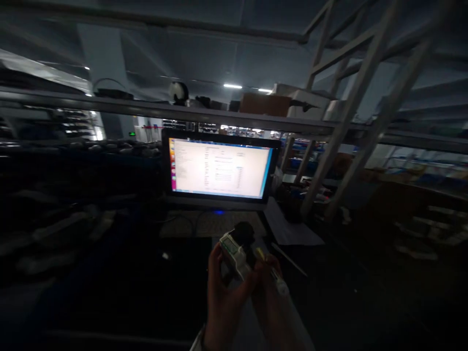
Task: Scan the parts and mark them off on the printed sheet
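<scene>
The scene is very dark. My left hand (223,297) is wrapped around a small white device (234,251) with a pale green face and a black part on its far end, held up in front of me. My right hand (270,297) is closed beside it, pinching a thin light-coloured tool (272,275) whose tip sits against the device's right side. Both hands meet low in the middle of the view, below a lit monitor (219,168).
The monitor stands on a dark workbench, a small blue light (218,212) under it and a sheet of paper (288,226) to its right. A metal shelf rail (146,107) runs overhead with boxes on it. Slanted frame bars (351,112) rise at right.
</scene>
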`<state>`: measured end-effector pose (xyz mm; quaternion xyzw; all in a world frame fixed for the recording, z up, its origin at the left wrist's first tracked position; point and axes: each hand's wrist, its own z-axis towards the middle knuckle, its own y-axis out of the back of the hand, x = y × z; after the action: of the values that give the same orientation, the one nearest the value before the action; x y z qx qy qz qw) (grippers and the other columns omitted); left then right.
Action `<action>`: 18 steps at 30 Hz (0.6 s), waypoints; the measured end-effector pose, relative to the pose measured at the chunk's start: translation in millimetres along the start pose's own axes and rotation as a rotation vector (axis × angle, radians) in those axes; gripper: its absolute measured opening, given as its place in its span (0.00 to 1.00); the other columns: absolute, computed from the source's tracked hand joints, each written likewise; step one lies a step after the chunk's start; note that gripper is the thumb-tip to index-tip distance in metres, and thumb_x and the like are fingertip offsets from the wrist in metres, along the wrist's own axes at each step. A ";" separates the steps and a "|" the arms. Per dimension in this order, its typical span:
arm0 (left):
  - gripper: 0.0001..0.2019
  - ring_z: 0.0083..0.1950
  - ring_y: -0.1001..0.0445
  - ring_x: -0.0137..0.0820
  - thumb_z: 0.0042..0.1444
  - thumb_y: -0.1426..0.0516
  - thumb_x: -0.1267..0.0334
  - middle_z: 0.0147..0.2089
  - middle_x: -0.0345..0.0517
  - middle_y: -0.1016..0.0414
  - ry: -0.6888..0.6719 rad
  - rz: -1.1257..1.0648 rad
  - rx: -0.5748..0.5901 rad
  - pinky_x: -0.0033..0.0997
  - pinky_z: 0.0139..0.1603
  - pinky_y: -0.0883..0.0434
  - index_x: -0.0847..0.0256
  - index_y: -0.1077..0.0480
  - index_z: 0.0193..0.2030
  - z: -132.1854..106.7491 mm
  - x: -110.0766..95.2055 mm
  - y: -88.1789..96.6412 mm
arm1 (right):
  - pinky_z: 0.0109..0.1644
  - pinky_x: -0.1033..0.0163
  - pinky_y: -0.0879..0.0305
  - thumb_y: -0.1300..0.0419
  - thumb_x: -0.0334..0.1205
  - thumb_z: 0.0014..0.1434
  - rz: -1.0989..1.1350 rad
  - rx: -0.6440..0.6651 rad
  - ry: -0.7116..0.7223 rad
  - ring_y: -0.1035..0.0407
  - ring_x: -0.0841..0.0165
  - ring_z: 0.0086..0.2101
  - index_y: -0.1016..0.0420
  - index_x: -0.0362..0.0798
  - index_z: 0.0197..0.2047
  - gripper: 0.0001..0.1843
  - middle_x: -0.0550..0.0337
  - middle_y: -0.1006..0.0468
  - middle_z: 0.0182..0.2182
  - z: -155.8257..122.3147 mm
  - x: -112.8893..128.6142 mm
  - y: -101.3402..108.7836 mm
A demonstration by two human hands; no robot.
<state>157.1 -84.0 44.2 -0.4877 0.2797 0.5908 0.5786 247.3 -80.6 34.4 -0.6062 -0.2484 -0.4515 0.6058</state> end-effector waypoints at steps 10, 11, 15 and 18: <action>0.31 0.53 0.29 0.46 0.37 0.34 0.67 0.51 0.52 0.28 -0.330 0.836 -0.035 0.48 0.52 0.27 0.58 0.33 0.53 48.0 18.2 116.2 | 0.33 0.59 0.24 0.25 0.47 0.36 -0.119 -0.054 -0.038 0.26 0.67 0.33 0.37 0.54 0.37 0.29 0.64 0.21 0.36 29.2 -19.8 -16.6; 0.32 0.53 0.29 0.47 0.36 0.35 0.69 0.51 0.52 0.27 -0.374 0.939 0.022 0.48 0.52 0.27 0.58 0.32 0.53 54.4 24.5 120.9 | 0.32 0.61 0.25 0.25 0.46 0.36 -0.137 -0.078 -0.014 0.26 0.68 0.32 0.37 0.53 0.37 0.30 0.64 0.21 0.35 38.2 -21.2 -10.6; 0.33 0.53 0.28 0.48 0.37 0.37 0.72 0.51 0.54 0.26 -0.486 1.192 0.213 0.47 0.53 0.27 0.61 0.33 0.55 69.4 45.0 125.0 | 0.28 0.64 0.26 0.25 0.46 0.34 -0.208 -0.122 0.032 0.27 0.69 0.28 0.36 0.52 0.38 0.30 0.65 0.21 0.30 68.6 -22.5 5.9; 0.36 0.57 0.30 0.48 0.41 0.37 0.70 0.56 0.55 0.28 -0.530 1.245 0.265 0.48 0.54 0.28 0.60 0.37 0.60 68.2 50.7 125.5 | 0.25 0.65 0.29 0.26 0.48 0.37 -0.241 -0.082 0.036 0.28 0.70 0.24 0.33 0.51 0.37 0.27 0.65 0.22 0.26 88.3 -17.6 13.2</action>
<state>27.1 -23.9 -5.7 -0.0005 0.4268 0.8733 0.2350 272.0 6.5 25.2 -0.5880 -0.2900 -0.5416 0.5261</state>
